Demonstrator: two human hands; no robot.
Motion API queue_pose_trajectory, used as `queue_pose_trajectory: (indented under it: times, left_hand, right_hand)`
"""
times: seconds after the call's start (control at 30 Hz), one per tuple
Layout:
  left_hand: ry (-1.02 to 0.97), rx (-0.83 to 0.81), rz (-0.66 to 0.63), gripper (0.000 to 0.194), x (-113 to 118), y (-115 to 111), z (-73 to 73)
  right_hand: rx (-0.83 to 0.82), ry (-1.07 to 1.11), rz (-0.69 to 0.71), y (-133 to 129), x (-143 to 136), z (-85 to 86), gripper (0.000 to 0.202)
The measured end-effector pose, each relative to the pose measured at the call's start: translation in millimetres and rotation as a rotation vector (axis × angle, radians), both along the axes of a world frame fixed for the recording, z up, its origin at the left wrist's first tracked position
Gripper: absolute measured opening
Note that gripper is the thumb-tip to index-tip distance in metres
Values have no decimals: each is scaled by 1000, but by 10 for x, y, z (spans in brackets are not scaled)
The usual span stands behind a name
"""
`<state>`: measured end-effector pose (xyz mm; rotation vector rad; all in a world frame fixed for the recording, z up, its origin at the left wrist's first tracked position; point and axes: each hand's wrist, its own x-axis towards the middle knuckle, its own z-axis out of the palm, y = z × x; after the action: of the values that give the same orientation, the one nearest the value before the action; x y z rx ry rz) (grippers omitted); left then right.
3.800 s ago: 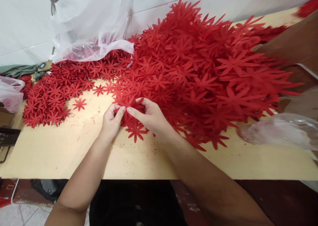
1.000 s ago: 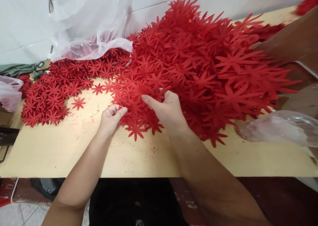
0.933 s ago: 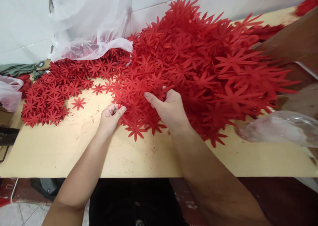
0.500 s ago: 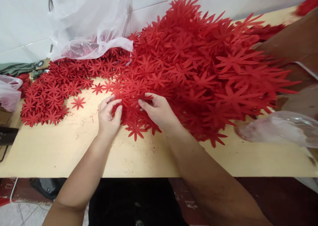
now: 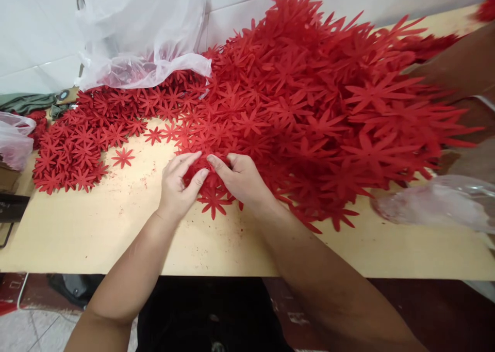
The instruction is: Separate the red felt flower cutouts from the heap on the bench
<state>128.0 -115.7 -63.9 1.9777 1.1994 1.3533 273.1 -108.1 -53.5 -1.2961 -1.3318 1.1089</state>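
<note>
A large heap of red flower-shaped cutouts (image 5: 286, 109), with long narrow petals, covers the middle and right of the table. My left hand (image 5: 181, 181) is at the heap's near-left edge, thumb and fingers apart and curved, with red petals showing in the gap. Close to its fingertips, my right hand (image 5: 240, 179) has its thumb pressed toward its curled fingers on a red flower cutout, which mostly blends into the heap behind. A separate flower cutout (image 5: 214, 203) lies just below the hands at the heap's edge.
Flatter layers of red cutouts (image 5: 69, 158) spread along the left, with one single cutout (image 5: 123, 157) on the pale table (image 5: 116, 238). A white plastic bag (image 5: 143, 32) hangs at the back wall. At right lie a clear plastic bag (image 5: 436, 202) and brown cardboard (image 5: 456, 68).
My left hand has moved right, its thumb and index finger now wider apart. My right hand has shifted slightly left and down, so the fingertips are closer together. The view has shifted a little.
</note>
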Motion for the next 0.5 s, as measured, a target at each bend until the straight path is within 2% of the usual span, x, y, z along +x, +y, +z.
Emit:
queue_pose_trajectory:
  times: [0.07, 0.2, 0.3, 0.5]
  left_hand:
    - [-70, -79, -28, 31, 27, -7, -5]
    - [-295, -222, 33, 20, 39, 26, -22]
    - [-480, -329, 53, 20, 32, 52, -26]
    - [-691, -426, 70, 17, 85, 38, 20]
  right_hand:
    - [11, 21, 21, 0, -20, -17, 42]
    - [41, 125, 100, -3, -44, -41, 32]
    - [86, 215, 181, -11, -44, -29, 24]
    - [54, 237, 269, -27, -18, 38, 17]
